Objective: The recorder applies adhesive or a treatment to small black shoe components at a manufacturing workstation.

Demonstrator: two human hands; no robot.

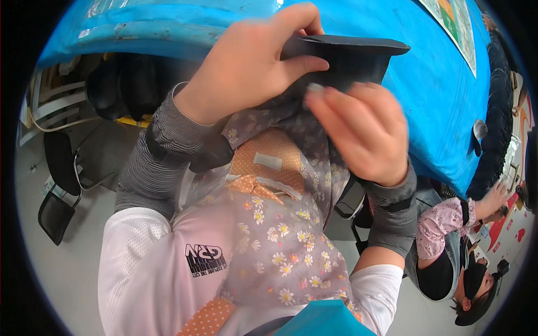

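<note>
My left hand (252, 59) grips a smooth black piece with a flat, flared edge (358, 53) and a body that narrows below it; its exact kind cannot be told. The thumb presses on the near side and the fingers curl over the top. Just below and to the right, my right hand (364, 126) is closed in a pinch, apart from the black piece and blurred by motion. A small pale spot shows at its fingertips, and I cannot make out whether it is a nail or a held thing. Both hands are over my flowered apron (280, 241), at the table's near edge.
A blue cover (443, 106) drapes the table. A printed sheet (451, 28) lies at its far right, and a spoon (479, 131) lies near the right edge. Another person (448, 252) works at the right. Black chairs (59, 185) stand at the left.
</note>
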